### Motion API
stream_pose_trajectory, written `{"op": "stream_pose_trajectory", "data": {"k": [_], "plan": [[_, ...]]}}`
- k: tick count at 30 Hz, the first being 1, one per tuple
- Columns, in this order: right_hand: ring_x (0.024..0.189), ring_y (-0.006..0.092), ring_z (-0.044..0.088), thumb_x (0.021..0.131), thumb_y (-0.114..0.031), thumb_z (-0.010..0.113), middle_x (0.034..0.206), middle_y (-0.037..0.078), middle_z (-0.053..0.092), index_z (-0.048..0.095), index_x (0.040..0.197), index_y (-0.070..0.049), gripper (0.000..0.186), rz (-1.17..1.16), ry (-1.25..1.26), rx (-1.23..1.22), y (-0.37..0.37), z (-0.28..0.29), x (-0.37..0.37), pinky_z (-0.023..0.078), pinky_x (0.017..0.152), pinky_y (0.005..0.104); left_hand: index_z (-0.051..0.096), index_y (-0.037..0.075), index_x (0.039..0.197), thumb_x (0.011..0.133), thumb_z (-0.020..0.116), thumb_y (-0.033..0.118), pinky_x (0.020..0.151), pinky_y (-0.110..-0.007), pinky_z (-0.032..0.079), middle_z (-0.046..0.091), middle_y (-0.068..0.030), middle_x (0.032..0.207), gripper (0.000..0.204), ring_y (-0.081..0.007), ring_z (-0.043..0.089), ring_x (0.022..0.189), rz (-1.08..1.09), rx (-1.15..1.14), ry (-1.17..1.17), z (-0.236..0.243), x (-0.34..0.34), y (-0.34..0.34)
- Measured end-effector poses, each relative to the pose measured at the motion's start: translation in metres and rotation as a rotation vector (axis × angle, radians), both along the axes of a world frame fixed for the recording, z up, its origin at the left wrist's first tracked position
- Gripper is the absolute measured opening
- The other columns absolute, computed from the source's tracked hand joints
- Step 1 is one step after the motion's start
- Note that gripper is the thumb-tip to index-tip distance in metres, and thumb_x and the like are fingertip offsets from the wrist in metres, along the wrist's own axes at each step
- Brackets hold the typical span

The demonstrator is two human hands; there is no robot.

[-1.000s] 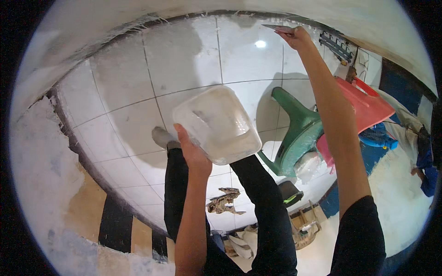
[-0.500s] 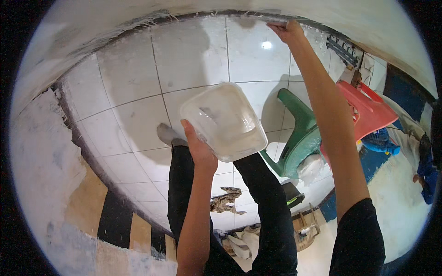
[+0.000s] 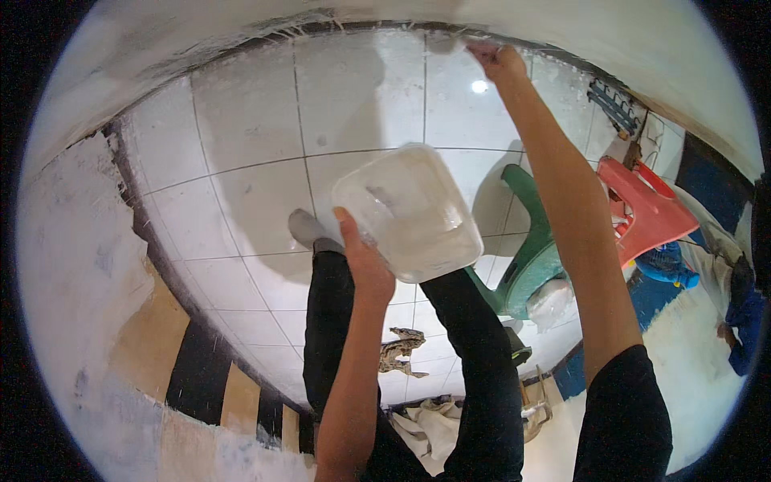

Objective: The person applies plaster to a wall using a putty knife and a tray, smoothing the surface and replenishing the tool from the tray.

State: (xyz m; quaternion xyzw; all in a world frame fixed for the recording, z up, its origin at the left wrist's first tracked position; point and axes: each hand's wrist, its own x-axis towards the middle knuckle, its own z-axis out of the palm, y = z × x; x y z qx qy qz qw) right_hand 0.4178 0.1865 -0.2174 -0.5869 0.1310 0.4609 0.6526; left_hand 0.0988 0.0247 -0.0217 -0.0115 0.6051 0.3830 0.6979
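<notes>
The left hand grips the pale plastic container at its lower left edge, thumb over the rim and the other fingers out of sight behind it, so how they press cannot be told. The container lies just beyond and to the right of that thumb, its open side facing up at the wearer. It sits farther right in the view than half a second ago, but the black trouser legs below it and the tiled floor behind it have slid the same way; the hold itself looks unchanged.

A grey-socked foot shows just left of the container, a crumpled brown cloth lies below it, and the green plastic stool stands to its right, partly covered by the right forearm. The red plastic seat is farther right of the container.

Well above the container and somewhat right, the right hand reaches to the foot of the wall. Against the tiles it has moved left since the earlier views. Its fingers are bunched together around the flat-bladed tool plainly visible a second ago; blur now merges blade and fingertips.
</notes>
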Motion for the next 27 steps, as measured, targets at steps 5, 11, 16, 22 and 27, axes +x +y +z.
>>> {"op": "stream_pose_trajectory", "data": {"k": [5, 11, 16, 22, 27], "plan": [[0.11, 0.0381, 0.06, 0.097, -0.005, 0.044, 0.123, 0.022, 0.058, 0.05, 0.122, 0.008, 0.029, 0.904, -0.962, 0.098, -0.029, 0.047, -0.003, 0.053, 0.098, 0.0448, 0.036, 0.003, 0.142, 0.099, 0.032, 0.06, 0.111, -0.038, 0.032, 0.045, -0.0119, 0.139, 0.071, -0.0247, 0.041, 0.13, -0.057, 0.023, 0.009, -0.004, -0.017, -0.008], [0.097, 0.0357, 0.066, 0.096, -0.011, 0.045, 0.111, 0.022, 0.064, 0.059, 0.106, 0.011, 0.029, 0.361, -0.006, 0.061, -0.013, 0.054, -0.075, 0.054, 0.093, 0.0435, 0.034, 0.006, 0.144, 0.1, 0.033, 0.056, 0.111, -0.044, 0.034, 0.044, -0.0128, 0.141, 0.066, -0.0289, 0.042, 0.131, 0.009, 0.031, 0.016, -0.004, -0.048, -0.005], [0.109, 0.0409, 0.059, 0.095, -0.001, 0.038, 0.117, 0.03, 0.057, 0.043, 0.12, 0.02, 0.032, 0.345, -0.301, 0.165, 0.035, -0.032, -0.004, 0.05, 0.101, 0.0476, 0.034, 0.007, 0.144, 0.101, 0.033, 0.055, 0.111, -0.043, 0.033, 0.044, -0.0126, 0.141, 0.065, -0.0288, 0.041, 0.131, 0.02, 0.062, -0.062, -0.007, -0.025, 0.0], [0.105, 0.0411, 0.06, 0.097, -0.005, 0.038, 0.113, 0.031, 0.058, 0.047, 0.115, 0.019, 0.032, 0.289, 0.044, 0.393, -0.017, 0.098, -0.125, 0.052, 0.099, 0.0478, 0.033, 0.005, 0.144, 0.098, 0.037, 0.06, 0.112, -0.039, 0.031, 0.042, -0.0126, 0.141, 0.072, -0.026, 0.04, 0.131, 0.063, 0.034, 0.062, -0.002, -0.069, -0.002], [0.104, 0.0372, 0.062, 0.098, -0.005, 0.039, 0.112, 0.029, 0.059, 0.052, 0.108, 0.019, 0.029, 0.192, 0.109, 0.151, 0.037, 0.017, -0.12, 0.052, 0.098, 0.0436, 0.032, 0.005, 0.145, 0.098, 0.037, 0.06, 0.112, -0.04, 0.031, 0.042, -0.0126, 0.142, 0.073, -0.0266, 0.039, 0.133, 0.126, 0.087, 0.023, -0.003, -0.071, 0.01]]}}
